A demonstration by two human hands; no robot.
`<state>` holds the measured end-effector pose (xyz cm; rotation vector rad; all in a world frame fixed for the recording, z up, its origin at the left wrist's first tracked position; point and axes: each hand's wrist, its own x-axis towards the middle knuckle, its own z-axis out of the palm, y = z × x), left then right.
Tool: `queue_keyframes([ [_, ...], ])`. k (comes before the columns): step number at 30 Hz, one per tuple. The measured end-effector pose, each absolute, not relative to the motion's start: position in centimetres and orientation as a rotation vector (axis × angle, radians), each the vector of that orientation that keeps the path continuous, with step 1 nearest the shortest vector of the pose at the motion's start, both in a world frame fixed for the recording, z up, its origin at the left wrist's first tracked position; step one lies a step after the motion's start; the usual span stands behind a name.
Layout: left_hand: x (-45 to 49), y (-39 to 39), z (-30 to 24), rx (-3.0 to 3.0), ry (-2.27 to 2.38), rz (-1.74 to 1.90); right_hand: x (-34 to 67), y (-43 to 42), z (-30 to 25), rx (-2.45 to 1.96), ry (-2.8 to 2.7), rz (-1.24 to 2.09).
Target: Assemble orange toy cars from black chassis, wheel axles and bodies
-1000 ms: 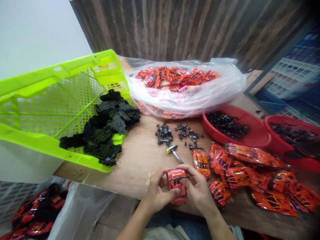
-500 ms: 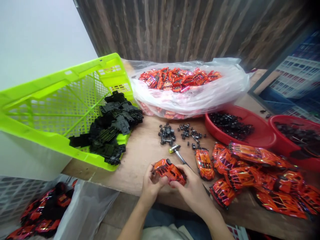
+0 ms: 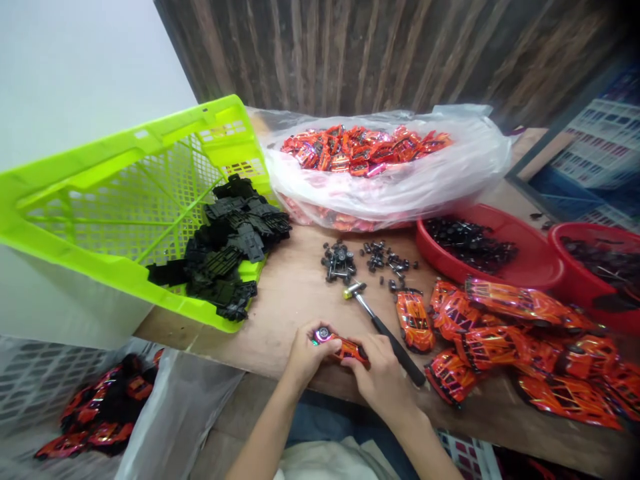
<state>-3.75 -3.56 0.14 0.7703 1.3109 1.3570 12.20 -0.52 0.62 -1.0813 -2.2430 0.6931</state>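
Observation:
An orange toy car [image 3: 345, 349] is held between both hands near the table's front edge, one wheel showing at its left end. My left hand [image 3: 309, 357] grips that end, and my right hand [image 3: 381, 373] closes round the other; fingers hide much of the body. Just beyond my right hand lies a hammer [image 3: 373, 319] with a black handle and a yellow-tipped head. Another orange toy car [image 3: 415, 320] rests right of the hammer. Small wheel-and-axle sets [image 3: 339, 261] sit in a cluster behind the hammer head, with loose wheels [image 3: 387, 259] beside them.
A tilted lime-green crate [image 3: 115, 283] holds black car bases [image 3: 235, 247]. Behind is a plastic bag [image 3: 400, 190] of orange car shells. Red bowls [image 3: 535, 263] of black parts stand right, above a heap of orange cars [image 3: 500, 350]. More cars [image 3: 100, 420] lie lower left.
Both hands have turned the toy car, so its side with a wheel now faces up. The view has shifted slightly, and more of the hammer's handle shows.

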Motion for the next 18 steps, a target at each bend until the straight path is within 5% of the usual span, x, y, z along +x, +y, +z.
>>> queue_keyframes([
  [13, -4.2, -3.6, 0.3, 0.901, 1.358, 1.272, 13.1, -0.3, 0.0, -1.052, -2.093, 0.744],
  [18, -5.9, -5.0, 1.7, 1.502, 1.390, 1.196, 12.9, 1.2, 0.9, -1.226, -1.690, 1.548],
])
